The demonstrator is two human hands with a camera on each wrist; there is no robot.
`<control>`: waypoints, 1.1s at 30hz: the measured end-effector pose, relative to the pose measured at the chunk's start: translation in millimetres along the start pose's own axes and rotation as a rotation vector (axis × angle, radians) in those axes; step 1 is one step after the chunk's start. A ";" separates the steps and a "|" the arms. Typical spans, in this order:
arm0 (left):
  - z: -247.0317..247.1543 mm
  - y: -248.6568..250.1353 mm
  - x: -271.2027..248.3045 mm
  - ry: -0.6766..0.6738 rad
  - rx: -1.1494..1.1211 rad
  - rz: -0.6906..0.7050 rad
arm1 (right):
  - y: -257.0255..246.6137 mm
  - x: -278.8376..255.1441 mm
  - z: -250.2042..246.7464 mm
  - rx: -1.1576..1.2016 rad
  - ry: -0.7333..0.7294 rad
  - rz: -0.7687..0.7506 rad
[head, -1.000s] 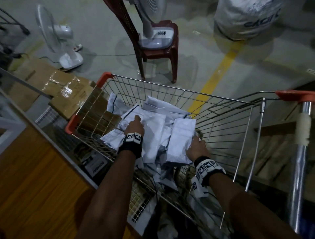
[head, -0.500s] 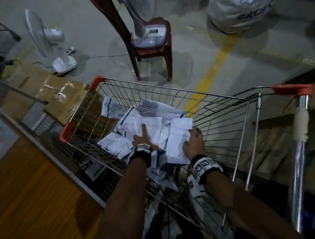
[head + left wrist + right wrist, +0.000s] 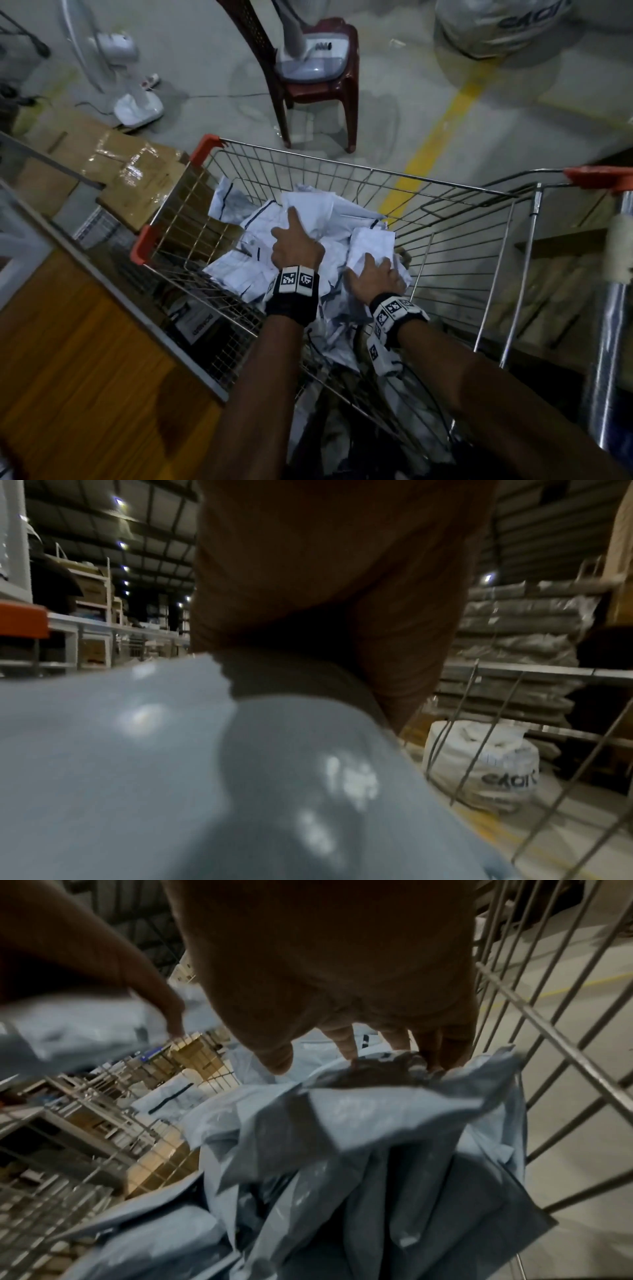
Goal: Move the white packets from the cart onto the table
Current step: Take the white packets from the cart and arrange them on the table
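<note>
Wooden table (image 3: 78, 370) sits off to the left, wire cart (image 3: 342, 164) just beside it with the white packets (image 3: 308, 209) all heaped inside. Left hand (image 3: 294, 245) is grasping packets mid-pile, thumb stuck out – right hand (image 3: 375, 277) next to it is clutching another packet (image 3: 371, 245).

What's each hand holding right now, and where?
Both hands grip white packets in the cart: left hand on the pile's top, right hand on a packet's near edge.
</note>
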State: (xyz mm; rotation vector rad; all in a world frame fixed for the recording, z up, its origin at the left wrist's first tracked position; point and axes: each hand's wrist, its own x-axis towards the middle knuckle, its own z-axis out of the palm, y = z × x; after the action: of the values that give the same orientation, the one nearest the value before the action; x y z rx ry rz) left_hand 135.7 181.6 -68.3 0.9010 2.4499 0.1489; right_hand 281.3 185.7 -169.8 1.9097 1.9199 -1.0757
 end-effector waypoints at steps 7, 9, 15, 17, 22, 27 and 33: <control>-44.3 -7.5 -55.3 0.141 -0.057 0.125 | -2.4 -9.7 22.7 -0.156 0.006 -0.045; -49.9 -17.6 -67.7 0.149 -0.065 0.130 | -2.2 -12.0 17.5 -0.190 0.002 -0.070; -62.9 -51.2 -105.8 0.159 -0.154 0.162 | -4.4 -33.0 -3.6 -0.139 0.089 -0.040; -71.9 -58.7 -121.7 0.173 -0.169 0.180 | -8.6 -48.0 -16.5 -0.035 0.085 -0.025; -94.0 -74.1 -153.9 0.254 -0.226 0.236 | -19.4 -112.5 -67.3 0.183 0.177 -0.164; -119.5 -85.8 -182.6 0.339 -0.287 0.336 | -24.5 -206.7 -114.2 0.305 0.404 -0.420; -140.6 -119.8 -215.3 0.393 -0.369 0.331 | -37.6 -299.0 -106.6 0.353 0.537 -0.618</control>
State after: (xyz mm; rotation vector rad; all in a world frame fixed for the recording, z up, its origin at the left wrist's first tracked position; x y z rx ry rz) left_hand 134.1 -36.4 113.3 1.1825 2.4656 0.9422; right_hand 318.9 27.1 105.2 1.9706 2.9276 -1.1972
